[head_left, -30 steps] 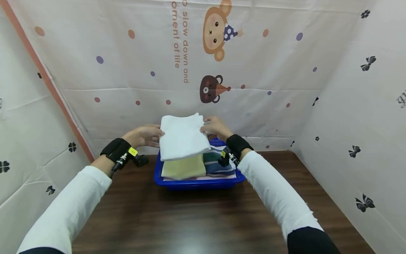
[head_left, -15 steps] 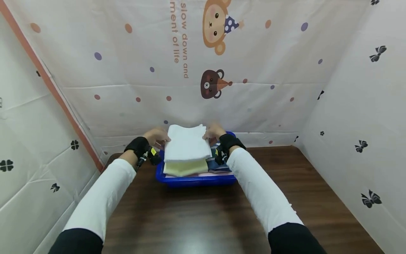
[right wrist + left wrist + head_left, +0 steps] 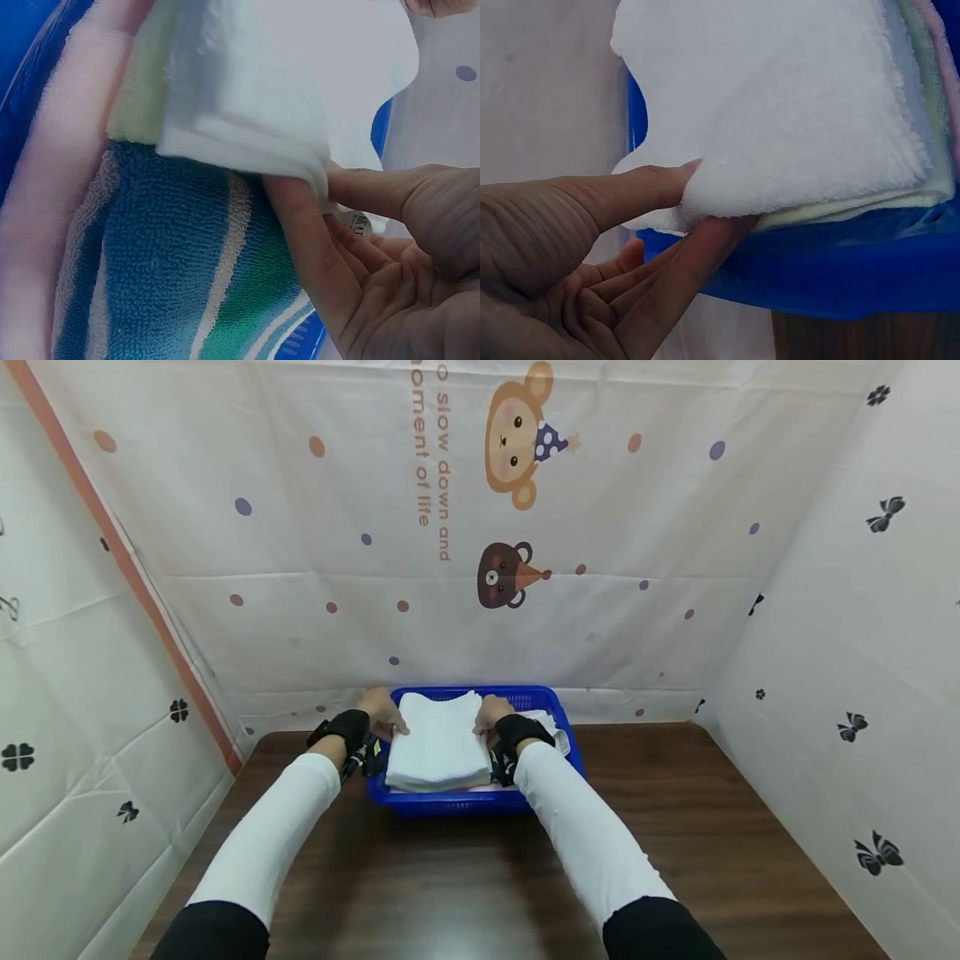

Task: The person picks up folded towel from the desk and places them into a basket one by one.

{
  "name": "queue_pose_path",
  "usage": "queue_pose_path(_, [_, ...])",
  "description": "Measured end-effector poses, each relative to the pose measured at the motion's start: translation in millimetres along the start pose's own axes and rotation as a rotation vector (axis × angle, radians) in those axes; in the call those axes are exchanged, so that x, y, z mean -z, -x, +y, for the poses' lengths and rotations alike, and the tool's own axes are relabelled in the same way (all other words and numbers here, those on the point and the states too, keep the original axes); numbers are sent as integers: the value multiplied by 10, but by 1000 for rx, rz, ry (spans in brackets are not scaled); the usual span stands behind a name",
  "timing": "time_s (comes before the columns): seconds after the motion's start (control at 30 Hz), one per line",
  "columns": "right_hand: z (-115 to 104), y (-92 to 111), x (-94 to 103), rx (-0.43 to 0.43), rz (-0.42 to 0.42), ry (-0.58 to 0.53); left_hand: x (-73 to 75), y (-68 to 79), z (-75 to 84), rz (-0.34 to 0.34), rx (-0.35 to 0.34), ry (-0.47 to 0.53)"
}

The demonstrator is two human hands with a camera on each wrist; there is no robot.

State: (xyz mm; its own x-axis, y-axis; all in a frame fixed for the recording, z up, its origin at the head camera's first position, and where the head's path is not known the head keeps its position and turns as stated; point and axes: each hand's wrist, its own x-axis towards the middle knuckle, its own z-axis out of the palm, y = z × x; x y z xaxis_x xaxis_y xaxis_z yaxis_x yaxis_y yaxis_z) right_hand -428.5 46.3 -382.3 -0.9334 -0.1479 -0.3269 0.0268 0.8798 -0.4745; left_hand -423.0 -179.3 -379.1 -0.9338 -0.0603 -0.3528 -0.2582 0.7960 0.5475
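A folded white towel [image 3: 438, 743] lies over the left part of a blue plastic basket [image 3: 457, 808]. My left hand [image 3: 382, 712] pinches its left edge; in the left wrist view the thumb is on top and the fingers are beneath. On the opposite edge, my right hand [image 3: 491, 713] pinches the folded layers between thumb and index finger. The right wrist view shows a pale yellow towel [image 3: 142, 94] under the white one. Beside it are a blue and green striped towel [image 3: 169, 240] and a pink towel [image 3: 56, 172] along the basket wall.
The basket stands toward the back of a dark wooden table [image 3: 450, 893]. Close behind it hangs a printed fabric wall [image 3: 300, 527], with more fabric at the right side [image 3: 810, 635] and left. A white cloth [image 3: 553, 725] shows at the basket's right rear.
Both hands have brought the white towel down and forward from above the basket, onto the yellow towel, which it now covers in the head view. The grip on both edges has stayed.
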Motion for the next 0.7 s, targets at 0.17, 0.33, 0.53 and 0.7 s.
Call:
queue_pose_path(0.17, [0, 70, 7, 37, 8, 21, -67, 25, 39, 22, -34, -212])
queue_pose_path(0.33, [51, 125, 74, 85, 60, -4, -110, 33, 84, 69, -59, -326])
queue_pose_path(0.53, [195, 122, 256, 64, 82, -49, -78, -3, 39, 108, -102, -296])
queue_pose_path(0.7, [417, 196, 480, 41, 122, -73, 21, -26, -165, 178, -162, -206])
